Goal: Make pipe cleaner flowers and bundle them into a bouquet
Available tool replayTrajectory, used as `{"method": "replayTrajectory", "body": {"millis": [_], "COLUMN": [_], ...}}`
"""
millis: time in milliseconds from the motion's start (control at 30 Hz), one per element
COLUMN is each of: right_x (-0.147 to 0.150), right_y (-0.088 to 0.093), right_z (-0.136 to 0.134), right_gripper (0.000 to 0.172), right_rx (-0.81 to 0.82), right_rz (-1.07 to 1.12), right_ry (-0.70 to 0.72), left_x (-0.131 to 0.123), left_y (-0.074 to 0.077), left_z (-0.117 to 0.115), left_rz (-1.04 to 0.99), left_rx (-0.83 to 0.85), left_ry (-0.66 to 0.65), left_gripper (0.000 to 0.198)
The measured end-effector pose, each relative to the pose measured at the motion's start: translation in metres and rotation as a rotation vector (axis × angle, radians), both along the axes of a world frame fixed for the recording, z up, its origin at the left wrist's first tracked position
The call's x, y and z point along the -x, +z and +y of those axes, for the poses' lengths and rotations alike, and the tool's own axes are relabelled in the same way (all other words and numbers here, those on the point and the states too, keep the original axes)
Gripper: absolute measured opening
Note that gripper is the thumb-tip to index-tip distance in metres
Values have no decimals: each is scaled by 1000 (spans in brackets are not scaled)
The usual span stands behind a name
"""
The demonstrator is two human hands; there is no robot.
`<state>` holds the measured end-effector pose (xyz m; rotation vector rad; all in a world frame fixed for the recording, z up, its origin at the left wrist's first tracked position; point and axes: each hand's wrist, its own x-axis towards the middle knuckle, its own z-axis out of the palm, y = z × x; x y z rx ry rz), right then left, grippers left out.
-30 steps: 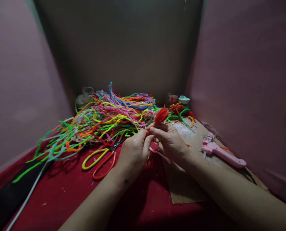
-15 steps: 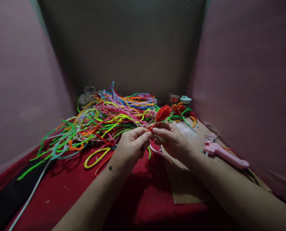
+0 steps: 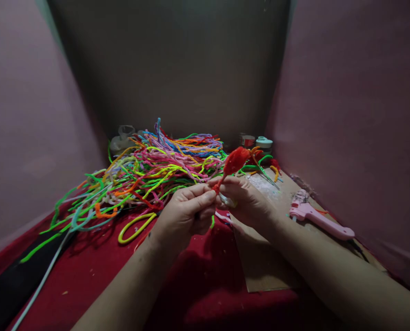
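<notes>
Between my fingertips is a fuzzy red pipe cleaner piece (image 3: pixel 236 161), shaped like a bud with a narrow twisted stem, tilted up to the right. My left hand (image 3: pixel 193 207) pinches the lower end of its stem between thumb and forefinger. Close against it, my right hand (image 3: pixel 243 198) has its fingers closed around the other side of the stem; part of its grip is hidden. Something pale shows by the right fingertips, too unclear to name. Behind both hands spreads a heap of colourful pipe cleaners (image 3: pixel 177 161).
Scissors with yellow and orange handles (image 3: pixel 136 228) lie left of my hands on the red cloth (image 3: pixel 98 280). At right, a pink glue gun (image 3: pixel 320 218) rests on cardboard (image 3: pixel 267 271). A mint-lidded jar (image 3: pixel 264 142) stands at the back, near orange and green pipe cleaner pieces (image 3: pixel 260 158).
The red bud has turned and now shows a broader, flatter side, reaching slightly further right. My right fingers have shifted around the stem. The whole view has moved slightly.
</notes>
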<state>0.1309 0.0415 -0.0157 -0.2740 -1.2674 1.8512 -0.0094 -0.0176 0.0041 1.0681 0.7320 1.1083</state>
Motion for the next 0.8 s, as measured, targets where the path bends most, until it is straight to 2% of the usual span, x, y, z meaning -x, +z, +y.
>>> {"method": "replayTrajectory", "body": {"millis": [100, 167, 200, 267, 400, 467, 567, 800], "right_x": [0, 2, 3, 5, 7, 7, 7, 4], "right_y": [2, 3, 3, 2, -3, -4, -3, 0], "right_z": [-2, -3, -3, -3, -3, -4, -6, -5], "right_gripper": [18, 14, 12, 12, 15, 14, 12, 8], "right_rx": [-20, -1, 22, 92, 176, 164, 116, -8], "right_rz": [21, 36, 40, 42, 25, 11, -4, -43], "right_ry": [42, 1, -38, -122, -219, -224, -205, -167], "left_x": [3, 3, 1, -2, -8, -8, -7, -8], "left_y": [1, 2, 2, 1, -8, -11, -9, 7], "left_z": [1, 2, 2, 3, 3, 3, 2, -1], "left_rz": [-37, -5, 42, 216, 731, 877, 836, 390], "left_rx": [60, 55, 25, -110, -568, -697, -648, -254], "left_ry": [-115, -122, -86, 73, 515, 611, 564, 380], "left_gripper": [14, 17, 19, 19, 12, 13, 16, 25]}}
